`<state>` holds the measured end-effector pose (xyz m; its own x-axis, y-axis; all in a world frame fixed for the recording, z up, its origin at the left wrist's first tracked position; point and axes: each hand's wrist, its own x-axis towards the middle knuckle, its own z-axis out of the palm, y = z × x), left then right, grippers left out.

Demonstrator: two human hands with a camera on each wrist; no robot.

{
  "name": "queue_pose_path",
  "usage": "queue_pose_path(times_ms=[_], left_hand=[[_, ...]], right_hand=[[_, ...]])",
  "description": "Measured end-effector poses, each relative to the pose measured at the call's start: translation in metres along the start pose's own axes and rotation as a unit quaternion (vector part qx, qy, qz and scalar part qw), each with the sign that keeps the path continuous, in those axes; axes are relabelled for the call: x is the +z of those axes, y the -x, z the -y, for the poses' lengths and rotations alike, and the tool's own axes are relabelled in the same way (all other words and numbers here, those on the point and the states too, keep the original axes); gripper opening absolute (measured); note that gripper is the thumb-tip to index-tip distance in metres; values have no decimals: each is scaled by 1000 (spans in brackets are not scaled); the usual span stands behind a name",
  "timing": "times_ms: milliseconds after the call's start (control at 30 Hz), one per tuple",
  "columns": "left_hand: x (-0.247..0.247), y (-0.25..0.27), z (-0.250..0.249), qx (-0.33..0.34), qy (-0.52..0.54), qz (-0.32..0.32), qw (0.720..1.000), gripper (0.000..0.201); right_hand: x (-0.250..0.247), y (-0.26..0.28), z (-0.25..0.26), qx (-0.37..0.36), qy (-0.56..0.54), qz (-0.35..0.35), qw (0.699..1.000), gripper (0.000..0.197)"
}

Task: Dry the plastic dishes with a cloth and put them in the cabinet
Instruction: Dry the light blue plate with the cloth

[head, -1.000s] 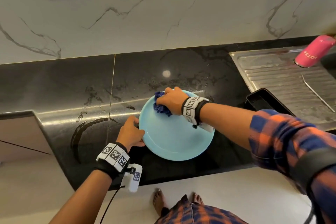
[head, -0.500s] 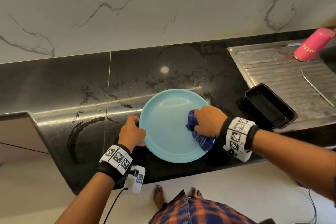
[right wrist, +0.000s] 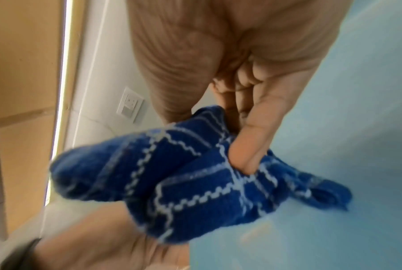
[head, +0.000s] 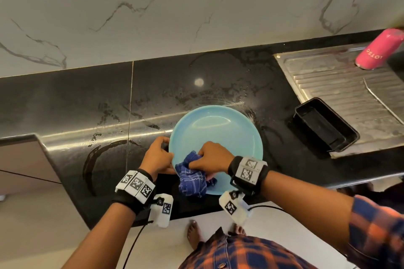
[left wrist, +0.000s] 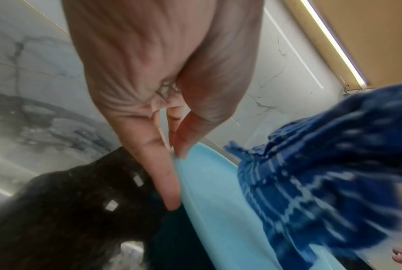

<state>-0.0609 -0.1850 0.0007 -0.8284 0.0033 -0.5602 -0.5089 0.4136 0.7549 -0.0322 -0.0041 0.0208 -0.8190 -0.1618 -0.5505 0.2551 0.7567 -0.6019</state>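
Observation:
A light blue plastic plate (head: 218, 135) lies on the black counter near its front edge. My left hand (head: 158, 156) pinches the plate's left rim (left wrist: 195, 173) between thumb and fingers. My right hand (head: 211, 157) grips a bunched blue checked cloth (head: 192, 178) and presses it on the plate's near left part. In the right wrist view the thumb is curled into the cloth (right wrist: 195, 173) over the blue plate surface (right wrist: 345, 91). The cloth (left wrist: 322, 173) also fills the right of the left wrist view.
A black rectangular plastic tray (head: 325, 124) sits at the edge of the steel drainboard (head: 341, 85) to the right. A pink bottle (head: 380, 49) stands at the far right. The black counter (head: 76, 102) is wet around the plate. A marble wall is behind.
My right hand has swept the cloth around the plate, from its far edge to the right side, then to the near left part beside my left hand. The left hand kept its hold.

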Motion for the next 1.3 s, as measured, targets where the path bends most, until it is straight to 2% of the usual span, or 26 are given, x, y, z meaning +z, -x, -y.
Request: queue_pose_path(times_ms=[67,133,233,333,467,667,800,933,1033,1133,1300], left_hand=[[-1,0,2,6,6,2,1000,34],[-2,0,5,-1,25,2,1000,32],[-3,3,6,-6,55,3,998,32],[-3,9,3,-6,90,13,996,35],[-3,11,4,-12,111,20,994,42],[-5,12,3,-29,143,36,989,44],[-5,13,1,-23,155,45,987,41],[-4,11,1,-20,145,34,989,43],[-3,7,3,-27,132,23,991,43],[1,3,4,-28,112,1,993,41],[7,0,4,-16,61,-17,998,40]], right_hand=[[-16,-8,-2,11,-32,-44,998,40],[-42,-17,-8,17,-34,-135,990,40],[-76,-31,-17,20,69,-260,963,33],[-81,-52,-19,28,146,-273,950,29],[-50,-76,-10,1,213,-222,952,26],[-7,-68,5,-85,242,-155,954,40],[-2,-50,4,-162,238,-59,956,49],[2,-36,-3,-202,240,-13,949,41],[3,-29,-10,-222,239,24,945,44],[-3,-19,-17,-254,277,71,924,44],[-32,1,-45,-325,378,164,851,46]])
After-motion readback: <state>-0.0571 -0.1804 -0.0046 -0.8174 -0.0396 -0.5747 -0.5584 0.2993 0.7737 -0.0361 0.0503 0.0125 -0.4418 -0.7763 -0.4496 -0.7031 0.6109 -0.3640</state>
